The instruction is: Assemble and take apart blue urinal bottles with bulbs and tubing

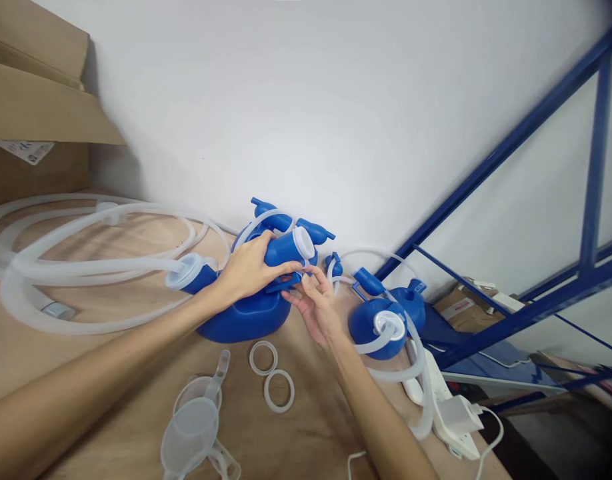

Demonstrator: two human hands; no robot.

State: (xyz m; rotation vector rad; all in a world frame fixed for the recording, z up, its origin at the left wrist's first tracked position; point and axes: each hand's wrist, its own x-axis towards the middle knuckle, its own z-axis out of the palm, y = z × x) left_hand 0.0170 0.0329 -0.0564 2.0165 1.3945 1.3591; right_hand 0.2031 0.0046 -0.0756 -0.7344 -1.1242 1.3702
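Observation:
A blue plastic bottle (pixel 246 319) rests on the table in front of me. My left hand (pixel 249 267) is closed around a blue neck with a white cap (pixel 303 243) on its end, tilted up to the right. The fingers of my right hand (pixel 319 303) are pinched just below that cap, beside the blue handle; what they hold is too small to make out. Just left of my left wrist, a white collar (pixel 185 271) on another blue neck has a thick clear hose (pixel 111 268) running into it.
Two white rings (pixel 279 391) and translucent strainer-like lids (pixel 191 433) lie in front. More blue bottles (pixel 376 327) with hoses stand to the right, by a white power strip (pixel 451 427). A cardboard box (pixel 41 87) is at left, a blue metal rack (pixel 511 133) at right.

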